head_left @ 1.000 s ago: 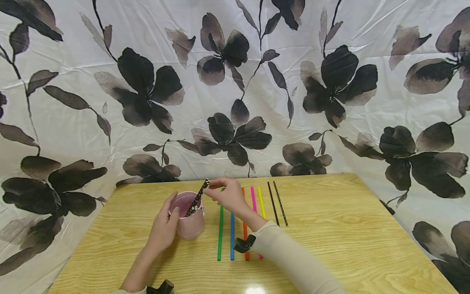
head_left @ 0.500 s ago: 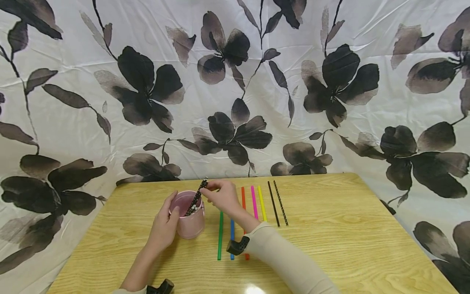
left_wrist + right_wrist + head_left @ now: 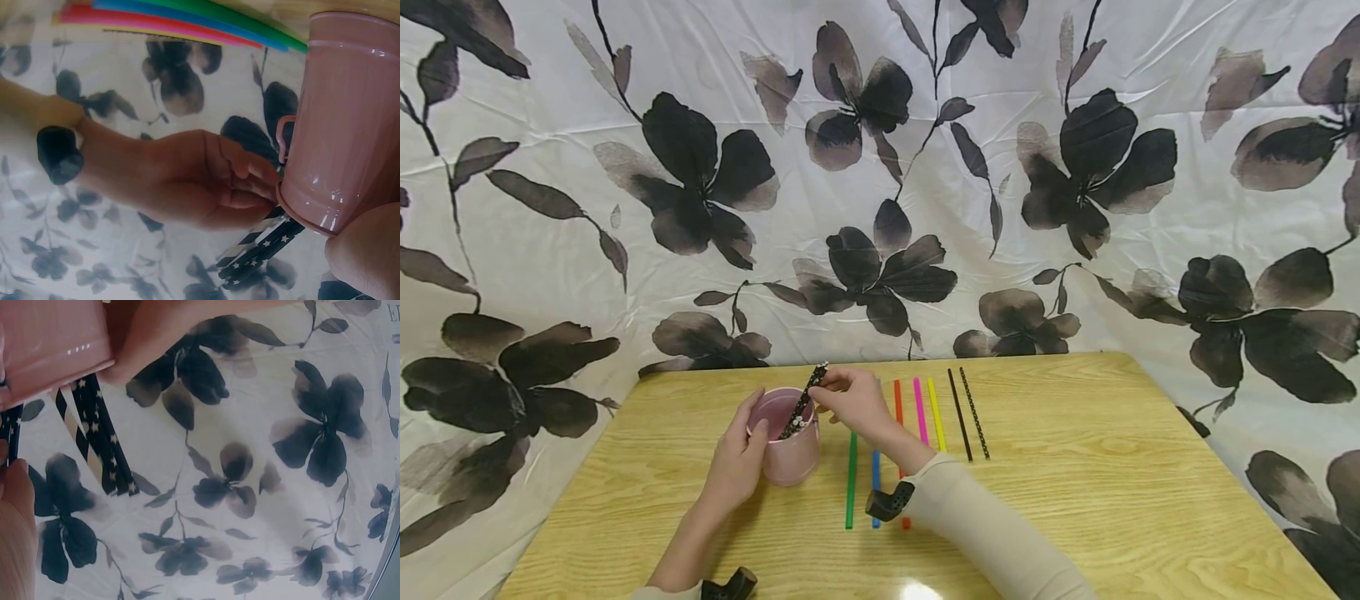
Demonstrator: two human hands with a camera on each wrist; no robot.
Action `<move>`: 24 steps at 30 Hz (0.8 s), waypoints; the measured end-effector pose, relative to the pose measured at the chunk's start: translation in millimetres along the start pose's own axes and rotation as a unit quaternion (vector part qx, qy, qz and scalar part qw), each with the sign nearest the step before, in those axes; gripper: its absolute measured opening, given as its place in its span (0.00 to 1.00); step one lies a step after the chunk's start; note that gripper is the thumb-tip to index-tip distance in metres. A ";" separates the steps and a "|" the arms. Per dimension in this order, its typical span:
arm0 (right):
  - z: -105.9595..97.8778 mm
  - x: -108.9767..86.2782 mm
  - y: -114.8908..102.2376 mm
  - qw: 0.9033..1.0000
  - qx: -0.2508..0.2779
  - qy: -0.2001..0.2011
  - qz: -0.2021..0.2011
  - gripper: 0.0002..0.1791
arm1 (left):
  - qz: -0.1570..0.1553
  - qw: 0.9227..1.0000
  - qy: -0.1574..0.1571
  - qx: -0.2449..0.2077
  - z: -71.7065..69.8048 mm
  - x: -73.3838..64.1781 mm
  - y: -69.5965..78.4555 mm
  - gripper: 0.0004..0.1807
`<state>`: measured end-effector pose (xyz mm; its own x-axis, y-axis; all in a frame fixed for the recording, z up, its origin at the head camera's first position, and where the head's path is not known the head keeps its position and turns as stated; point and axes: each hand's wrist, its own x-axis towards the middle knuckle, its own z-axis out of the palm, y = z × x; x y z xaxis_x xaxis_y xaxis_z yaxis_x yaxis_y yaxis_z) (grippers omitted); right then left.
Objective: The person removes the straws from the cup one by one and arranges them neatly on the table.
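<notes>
Pink, shiny and round, a pail (image 3: 793,463) is held tight by the left hand (image 3: 737,458). Thin black straws with white stars (image 3: 804,403) lean inside. The right hand (image 3: 853,405) has slid closer and pinches one, so a straw now seems caught.

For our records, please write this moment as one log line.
left hand: grips glossy pink cylindrical bucket; right hand: pinches slim black starred straw; wood-grain table: multicoloured straws in row

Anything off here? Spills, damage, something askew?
Nothing stands out: no visible spill or damage. Loose straws lie in a tidy row, and patterned straws lean inside the pink pail. The right arm hides part of the row.
</notes>
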<state>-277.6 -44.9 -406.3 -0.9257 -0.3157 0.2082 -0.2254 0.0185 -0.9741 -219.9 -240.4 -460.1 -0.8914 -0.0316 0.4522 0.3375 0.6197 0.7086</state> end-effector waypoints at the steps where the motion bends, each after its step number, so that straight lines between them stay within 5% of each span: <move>1: -2.4 -0.3 -2.3 1.000 0.010 -0.001 -0.002 0.10 | 0.000 1.000 0.000 0.000 0.5 0.5 0.7 0.25; 11: -34.4 -2.0 -25.0 0.995 0.094 -0.006 0.013 0.10 | 0.002 1.000 -0.004 0.004 1.9 0.8 5.1 0.24; 17: -61.1 -1.4 -40.3 0.992 0.127 -0.009 -0.011 0.11 | -0.006 1.000 -0.004 0.002 4.3 0.4 3.8 0.25; 24: -98.1 3.0 -49.7 0.980 0.194 0.038 -0.028 0.12 | -0.018 1.000 -0.007 0.008 3.5 -2.1 2.2 0.25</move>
<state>-299.0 46.3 -348.6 -0.9386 -0.2335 0.2540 -0.1583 -0.3628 -0.9183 -218.4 -236.3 -461.4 -0.9071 -0.0426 0.4188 0.3009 0.6302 0.7158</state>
